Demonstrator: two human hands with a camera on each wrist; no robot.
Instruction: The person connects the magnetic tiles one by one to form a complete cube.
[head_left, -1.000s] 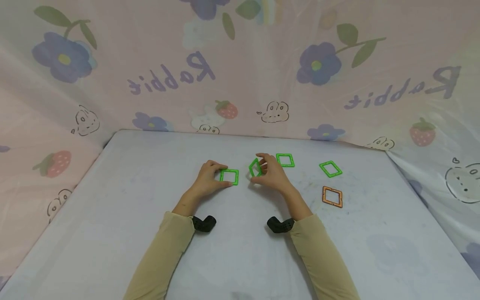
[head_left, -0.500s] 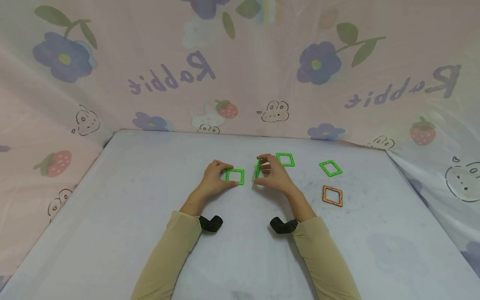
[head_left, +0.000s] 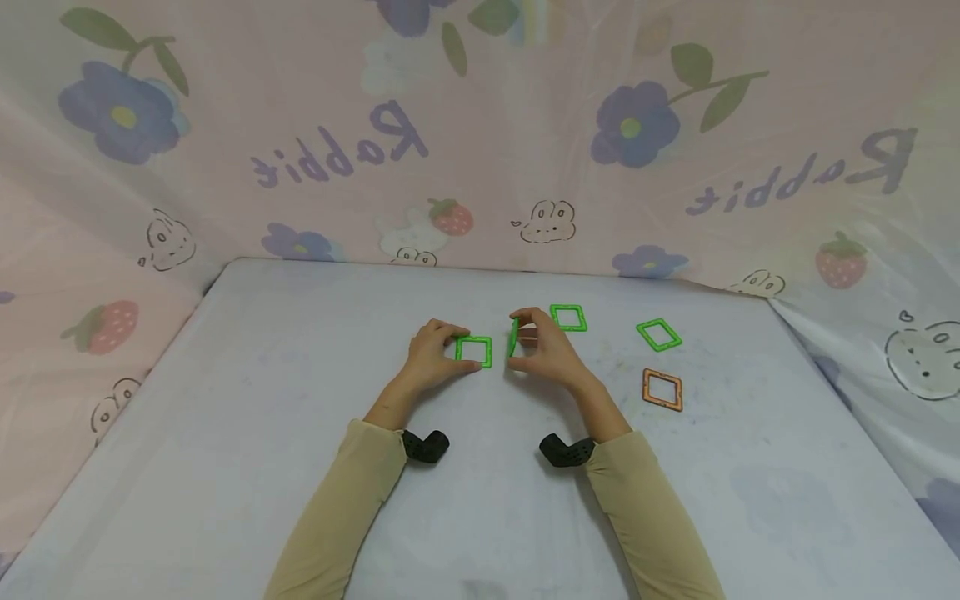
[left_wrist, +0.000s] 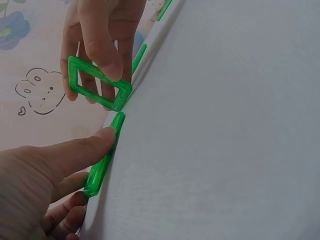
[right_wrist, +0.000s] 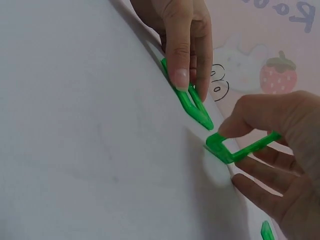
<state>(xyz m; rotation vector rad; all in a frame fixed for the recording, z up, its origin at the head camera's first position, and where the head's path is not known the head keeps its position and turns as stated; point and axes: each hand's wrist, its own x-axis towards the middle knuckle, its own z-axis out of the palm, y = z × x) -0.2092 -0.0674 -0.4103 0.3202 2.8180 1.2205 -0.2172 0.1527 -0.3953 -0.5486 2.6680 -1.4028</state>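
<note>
In the head view my left hand pinches a green open-centred square building tile between thumb and fingers; the tile lies level at the tabletop. My right hand holds a second green square tile on edge, thumb at the near side and fingertips at the far side. A narrow gap separates the two tiles. In the left wrist view, the standing tile leans beyond the end of the flat tile. The right wrist view has the standing tile's corner close beside the flat tile.
Two more green square tiles lie flat behind and right of my right hand: one nearer, one farther right. An orange square tile lies in front of the latter. A patterned curtain rises along the table's back edge.
My left hand has slid right with its flat tile, narrowing the gap. My right hand has turned its tile from slanted to nearly edge-on. Over the last half second both hands barely move.
</note>
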